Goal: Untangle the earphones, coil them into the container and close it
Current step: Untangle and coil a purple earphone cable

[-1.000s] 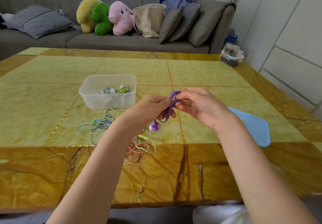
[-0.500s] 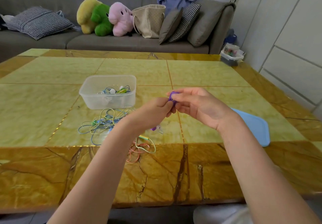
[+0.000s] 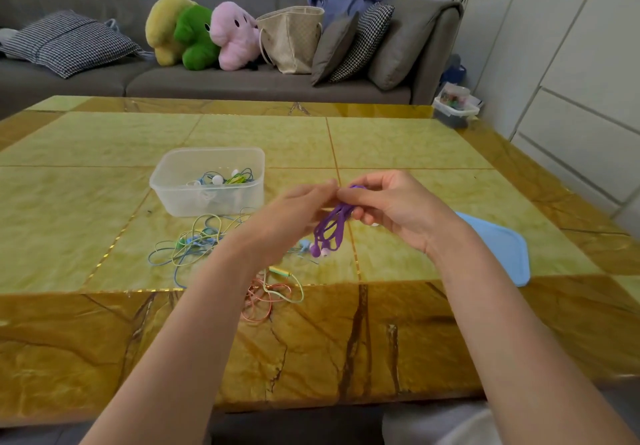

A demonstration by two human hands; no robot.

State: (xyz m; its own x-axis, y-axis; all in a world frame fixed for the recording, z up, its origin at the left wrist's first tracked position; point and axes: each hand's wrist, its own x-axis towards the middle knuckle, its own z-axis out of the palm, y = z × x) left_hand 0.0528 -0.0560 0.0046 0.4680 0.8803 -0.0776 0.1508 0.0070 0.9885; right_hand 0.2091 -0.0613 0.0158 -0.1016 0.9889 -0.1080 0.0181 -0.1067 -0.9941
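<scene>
Purple earphones [image 3: 330, 228] hang in loose loops above the table, pinched at the top between my left hand [image 3: 294, 216] and my right hand [image 3: 391, 205]; their buds dangle at the bottom. The clear plastic container [image 3: 207, 198] stands open to the left, with some coiled earphones inside. In front of it lies a tangle of blue, yellow and green earphone cables [image 3: 197, 240]. A pink and yellow-green cable [image 3: 270, 292] lies below my left wrist. The blue lid [image 3: 502, 247] rests flat on the table, right of my right forearm.
The yellow marble table [image 3: 398, 139] has a brown border along its near edge. Behind it stands a grey sofa [image 3: 242, 81] with cushions, plush toys and a bag. A small box of items [image 3: 453, 105] sits beyond the far right corner.
The purple earphones, bunched tight between my fingers half a second ago, now hang down in longer loops. Both hands stay together at about the same spot.
</scene>
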